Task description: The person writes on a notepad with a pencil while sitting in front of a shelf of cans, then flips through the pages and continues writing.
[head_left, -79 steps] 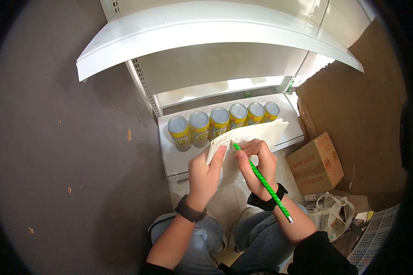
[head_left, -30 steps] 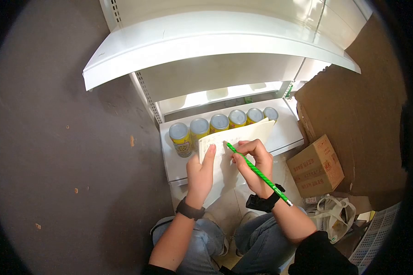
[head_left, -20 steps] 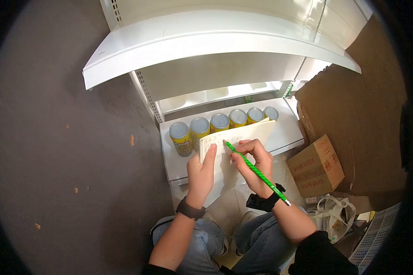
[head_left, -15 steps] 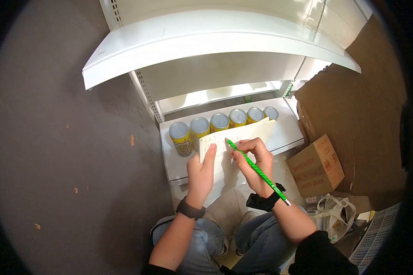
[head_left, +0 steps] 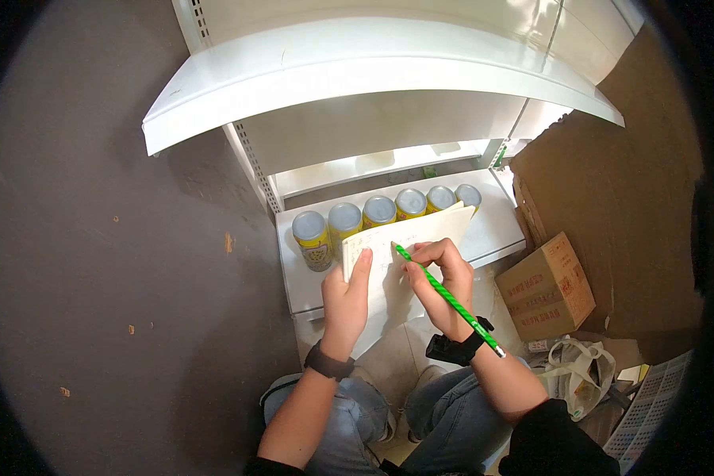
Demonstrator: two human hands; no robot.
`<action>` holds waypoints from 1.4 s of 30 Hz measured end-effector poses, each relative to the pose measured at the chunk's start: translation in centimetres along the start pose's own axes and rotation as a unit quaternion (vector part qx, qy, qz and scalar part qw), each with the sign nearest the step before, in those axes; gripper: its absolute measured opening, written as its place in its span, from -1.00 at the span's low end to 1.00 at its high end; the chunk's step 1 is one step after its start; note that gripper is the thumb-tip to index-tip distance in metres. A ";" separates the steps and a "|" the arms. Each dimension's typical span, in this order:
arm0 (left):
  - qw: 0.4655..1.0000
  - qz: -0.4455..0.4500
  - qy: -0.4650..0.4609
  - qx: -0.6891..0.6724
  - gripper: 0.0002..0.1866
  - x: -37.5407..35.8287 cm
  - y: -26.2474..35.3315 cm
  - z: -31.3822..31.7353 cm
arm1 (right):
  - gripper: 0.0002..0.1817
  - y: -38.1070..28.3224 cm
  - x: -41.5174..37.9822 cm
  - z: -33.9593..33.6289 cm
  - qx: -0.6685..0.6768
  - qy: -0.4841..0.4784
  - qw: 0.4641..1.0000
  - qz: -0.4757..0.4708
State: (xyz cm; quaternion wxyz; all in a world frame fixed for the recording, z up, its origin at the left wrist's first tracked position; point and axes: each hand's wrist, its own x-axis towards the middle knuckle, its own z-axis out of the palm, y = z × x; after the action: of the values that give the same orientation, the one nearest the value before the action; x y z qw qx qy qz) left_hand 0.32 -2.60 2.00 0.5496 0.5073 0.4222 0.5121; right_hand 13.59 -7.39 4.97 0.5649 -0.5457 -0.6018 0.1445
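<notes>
My left hand (head_left: 347,297) grips the lower left edge of a cream notebook (head_left: 428,235), its thumb lying over the page. Faint handwriting shows along the page's upper part. Between the fingers of my right hand (head_left: 446,282) is a green striped pencil (head_left: 451,299), its tip at the page and its white eraser end towards my wrist. Behind the notebook a row of several yellow cans (head_left: 312,238) with grey lids stands on the low white shelf (head_left: 496,226). The notebook hides the lower parts of most of the cans.
An upper white shelf (head_left: 373,75) juts out above the cans. At the right are a cardboard box (head_left: 546,289), a large brown cardboard sheet (head_left: 627,206), a white plastic bag (head_left: 575,373) and a grey plastic basket (head_left: 646,416). A dark grey surface (head_left: 127,238) fills the left side.
The pencil tip has shifted slightly right and down on the page. The notebook has moved or tilted a little. Both hands keep their hold.
</notes>
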 end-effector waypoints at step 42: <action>1.000 0.004 0.006 0.000 -0.63 0.1 0.0 -0.1 | -0.89 0.2 0.6 -0.7 0.013 0.033 0.999 0.020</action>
State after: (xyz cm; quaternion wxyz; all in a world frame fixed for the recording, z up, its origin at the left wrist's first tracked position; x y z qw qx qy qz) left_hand 0.26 -2.53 2.04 0.5445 0.5061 0.4236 0.5177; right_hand 14.38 -7.14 5.30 0.5883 -0.5548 -0.5701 0.1455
